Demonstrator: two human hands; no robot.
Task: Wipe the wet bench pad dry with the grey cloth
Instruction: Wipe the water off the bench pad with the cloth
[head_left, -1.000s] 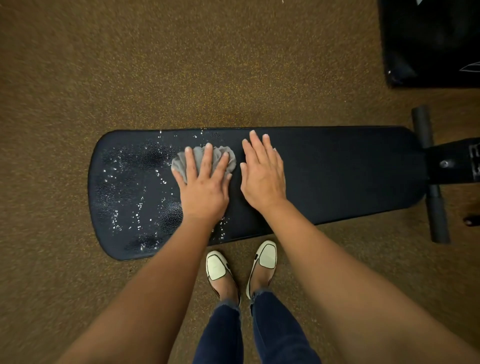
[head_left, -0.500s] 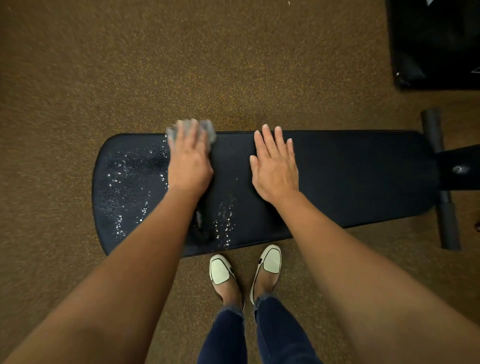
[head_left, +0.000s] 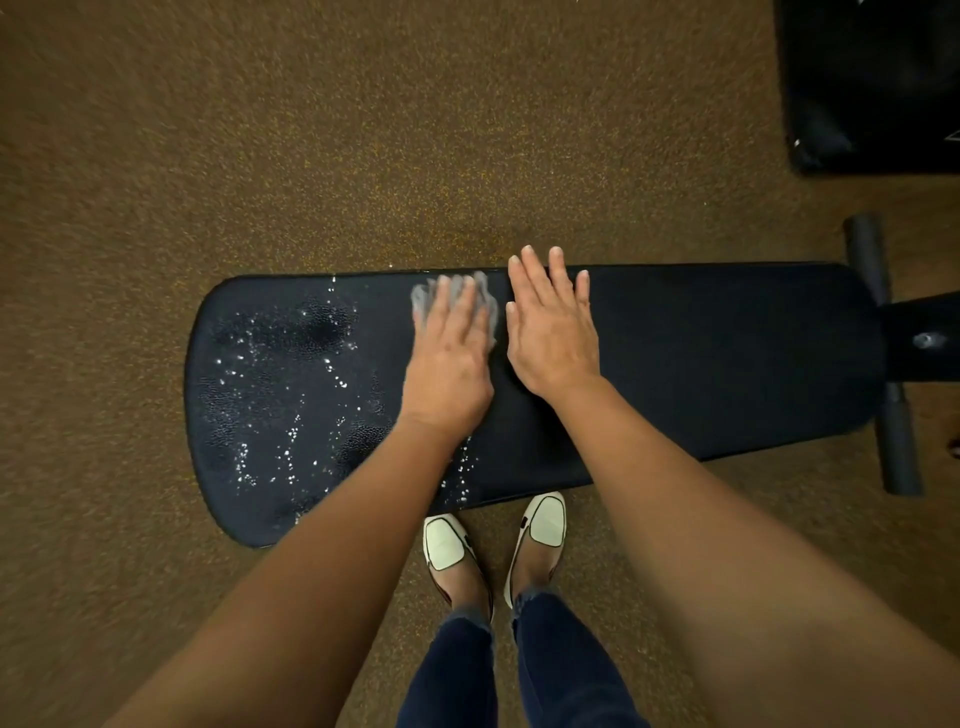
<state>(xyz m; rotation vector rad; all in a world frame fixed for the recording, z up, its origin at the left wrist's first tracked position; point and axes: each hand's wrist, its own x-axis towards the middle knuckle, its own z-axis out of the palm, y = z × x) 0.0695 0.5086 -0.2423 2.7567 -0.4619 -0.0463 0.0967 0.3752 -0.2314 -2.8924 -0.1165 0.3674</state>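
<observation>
Soft, limp grey cloth (head_left: 457, 295) is best pressed under the flat left hand (head_left: 449, 358); the right hand (head_left: 550, 332) is spread on the bench pad (head_left: 701, 364).

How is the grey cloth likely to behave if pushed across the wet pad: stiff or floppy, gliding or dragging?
Probably floppy: the grey cloth bunches in folds under the flat left hand. It likely glides easily, since droplets bead on the bench pad.

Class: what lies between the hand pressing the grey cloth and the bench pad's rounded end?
In the head view, scattered water droplets cover the bench pad between the left hand on the grey cloth and that end.
</observation>
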